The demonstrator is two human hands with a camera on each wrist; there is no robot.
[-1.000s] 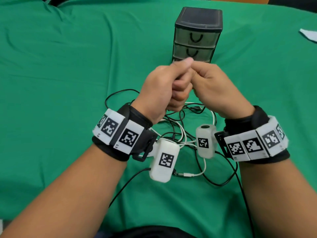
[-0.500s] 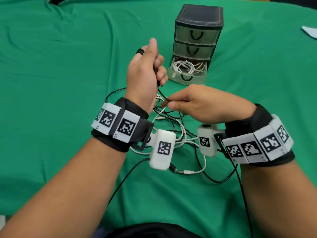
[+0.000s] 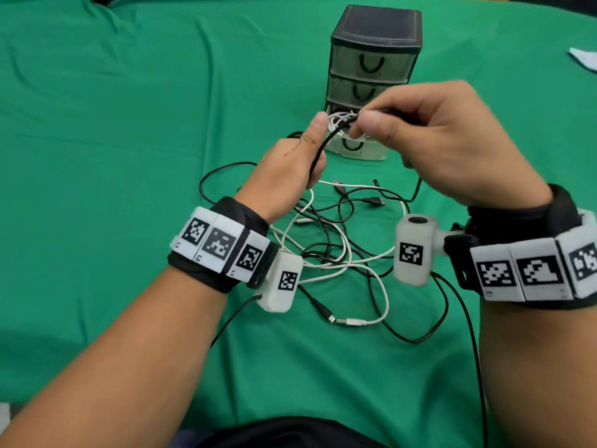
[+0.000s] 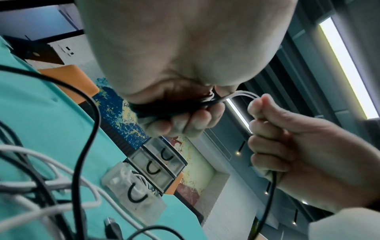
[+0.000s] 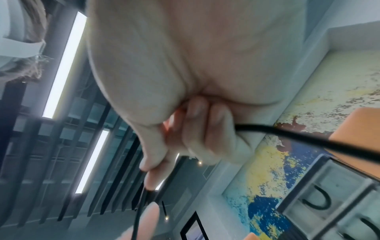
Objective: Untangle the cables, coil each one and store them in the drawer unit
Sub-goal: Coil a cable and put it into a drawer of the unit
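Both hands are up off the desk, working the same black cable. The left hand is gripping a bundle of its loops in a fist with the thumb sticking up, and in the left wrist view those loops are wrapping round the curled fingers, though the palm is hiding most of the coil, so I can't count the turns. The right hand is pinching the cable between thumb and fingertip just beside the left thumb, with the other fingers curling in; that hand is a bit blurry in the head view, and the right wrist view is soft too. The cable's tail is running down from the right hand, and I can't follow it once it's joining the tangle of black and white cables lying on the green cloth between the wrists. The drawer unit is sitting farther back on the desk, its bottom drawer pulled out with a white cable inside, but the hands are covering part of that drawer. The top two drawers are closed.
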